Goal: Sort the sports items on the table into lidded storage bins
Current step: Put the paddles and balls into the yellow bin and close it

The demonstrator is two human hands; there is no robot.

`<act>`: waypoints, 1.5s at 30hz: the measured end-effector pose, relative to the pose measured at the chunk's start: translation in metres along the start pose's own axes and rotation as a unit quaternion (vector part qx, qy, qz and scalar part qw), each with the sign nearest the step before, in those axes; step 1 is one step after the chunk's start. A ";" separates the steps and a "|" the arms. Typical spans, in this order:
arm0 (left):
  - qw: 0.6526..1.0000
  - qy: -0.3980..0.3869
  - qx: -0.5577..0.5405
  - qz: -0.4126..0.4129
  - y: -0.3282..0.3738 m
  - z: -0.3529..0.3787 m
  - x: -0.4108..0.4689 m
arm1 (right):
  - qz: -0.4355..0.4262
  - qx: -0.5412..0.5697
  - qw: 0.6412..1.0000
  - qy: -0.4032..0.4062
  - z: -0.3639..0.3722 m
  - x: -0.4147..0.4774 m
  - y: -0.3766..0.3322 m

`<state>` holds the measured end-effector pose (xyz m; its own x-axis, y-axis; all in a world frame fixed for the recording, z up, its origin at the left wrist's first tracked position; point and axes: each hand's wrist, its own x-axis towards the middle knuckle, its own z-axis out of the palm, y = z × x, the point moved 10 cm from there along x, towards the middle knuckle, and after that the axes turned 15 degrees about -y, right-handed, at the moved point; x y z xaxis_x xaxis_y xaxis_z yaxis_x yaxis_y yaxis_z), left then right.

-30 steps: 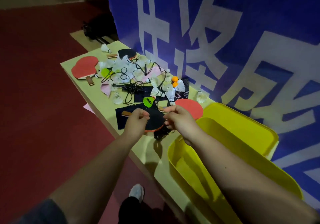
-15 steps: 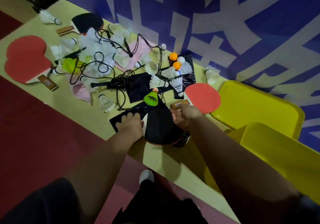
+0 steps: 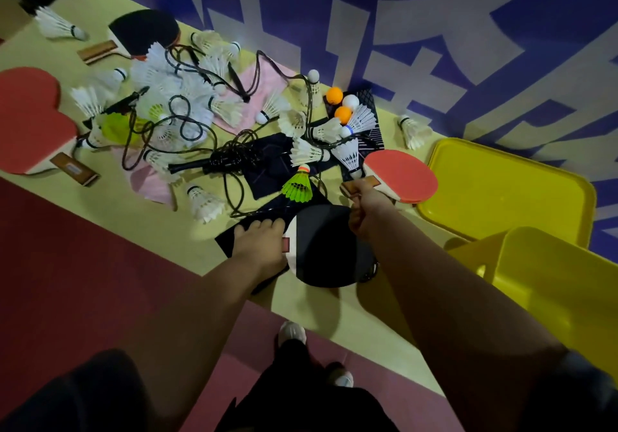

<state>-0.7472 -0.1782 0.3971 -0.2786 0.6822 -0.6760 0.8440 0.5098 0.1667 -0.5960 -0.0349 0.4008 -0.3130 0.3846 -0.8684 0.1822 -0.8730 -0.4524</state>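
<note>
My left hand (image 3: 259, 242) grips the handle of a black table tennis paddle (image 3: 326, 247) lying near the table's front edge. My right hand (image 3: 368, 211) is curled at that paddle's far rim, its fingers closing over the wooden handle of a red paddle (image 3: 401, 176). An open yellow bin (image 3: 551, 294) stands to the right, with its yellow lid (image 3: 501, 191) flat behind it. A green shuttlecock (image 3: 297, 187) lies just beyond both hands.
Across the yellow-green table (image 3: 207, 231) lie several white shuttlecocks (image 3: 200, 199), tangled black jump ropes (image 3: 230, 161), orange and white balls (image 3: 342, 104), pink and dark cloths, another black paddle (image 3: 143, 32) and red paddles (image 3: 30, 120) at the left. A blue banner wall rises behind.
The view has tilted down and closer to the table. My right hand left the black paddle's near rim and reached to the red paddle's handle; my left hand shifted onto the black paddle's handle.
</note>
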 end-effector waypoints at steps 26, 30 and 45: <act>0.786 0.100 -0.603 -0.092 -0.037 0.044 -0.190 | -0.131 -0.136 0.907 -0.375 0.090 -0.249 0.071; 0.735 0.148 -0.654 -0.099 -0.077 0.045 -0.230 | -0.108 -0.188 0.914 -0.342 0.118 -0.249 0.092; 0.599 0.288 -0.737 -0.121 -0.268 -0.022 -0.244 | -0.217 -0.368 0.858 -0.286 0.317 -0.208 0.088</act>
<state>-0.9153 -0.4694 0.5332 -0.7820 0.3455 -0.5188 -0.4565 0.2492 0.8541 -0.8108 -0.2869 0.6060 -0.8680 0.2323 -0.4388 0.4055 -0.1784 -0.8965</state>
